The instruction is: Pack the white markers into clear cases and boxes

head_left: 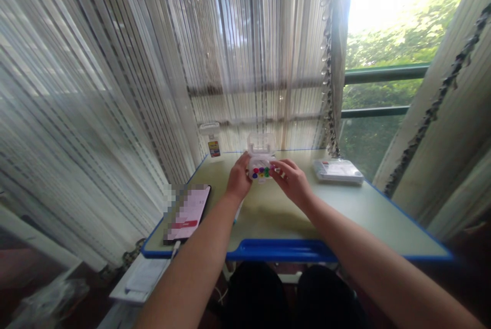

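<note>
A clear plastic box (262,161) is held above the far middle of the desk, its see-through lid (261,143) standing open at the back. In its front part sit several small round pieces (261,171) in red, blue, purple, yellow and green. My left hand (240,175) grips the box's left side, fingers behind it and thumb near the front. At the right side, my right hand (290,176) has thumb and forefinger closed together against the coloured pieces, near a purple one. Whether it pinches a piece or the box wall is too small to tell.
A phone or tablet (192,211) with a lit screen lies at the desk's left. A flat white case (338,171) rests at the right. Another clear container (213,147) with a coloured label stands at the back left. The blue front tray (284,250) edges the desk (368,216).
</note>
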The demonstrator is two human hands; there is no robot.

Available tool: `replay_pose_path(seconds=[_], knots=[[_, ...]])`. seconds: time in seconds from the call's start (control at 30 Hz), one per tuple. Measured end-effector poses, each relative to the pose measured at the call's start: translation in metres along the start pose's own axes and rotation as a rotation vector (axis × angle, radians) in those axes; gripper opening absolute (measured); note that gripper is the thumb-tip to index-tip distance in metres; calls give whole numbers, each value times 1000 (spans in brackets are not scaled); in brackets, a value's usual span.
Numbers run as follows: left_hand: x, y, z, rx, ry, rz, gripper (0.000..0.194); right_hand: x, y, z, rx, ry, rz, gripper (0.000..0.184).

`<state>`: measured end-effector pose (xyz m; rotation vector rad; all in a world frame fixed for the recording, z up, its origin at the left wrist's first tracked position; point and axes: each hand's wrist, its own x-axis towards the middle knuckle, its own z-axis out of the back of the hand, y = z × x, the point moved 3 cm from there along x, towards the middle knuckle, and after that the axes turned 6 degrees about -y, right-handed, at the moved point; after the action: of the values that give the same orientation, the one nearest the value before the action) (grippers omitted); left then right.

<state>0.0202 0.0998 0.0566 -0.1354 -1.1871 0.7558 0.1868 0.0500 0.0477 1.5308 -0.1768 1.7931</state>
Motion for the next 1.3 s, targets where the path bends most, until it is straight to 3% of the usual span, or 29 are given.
replay_pose_path(seconds=[0.2, 0.6, 1.3], knots=[[0, 0, 1, 0, -15, -6, 62, 2, 4, 5, -3, -70, 22, 26], [0, -6, 2, 15, -11, -9, 59, 1, 7, 0, 72, 2, 55, 23], [-1, -5, -1, -4, 3, -1, 57, -1, 1, -2, -19, -30, 55, 22]])
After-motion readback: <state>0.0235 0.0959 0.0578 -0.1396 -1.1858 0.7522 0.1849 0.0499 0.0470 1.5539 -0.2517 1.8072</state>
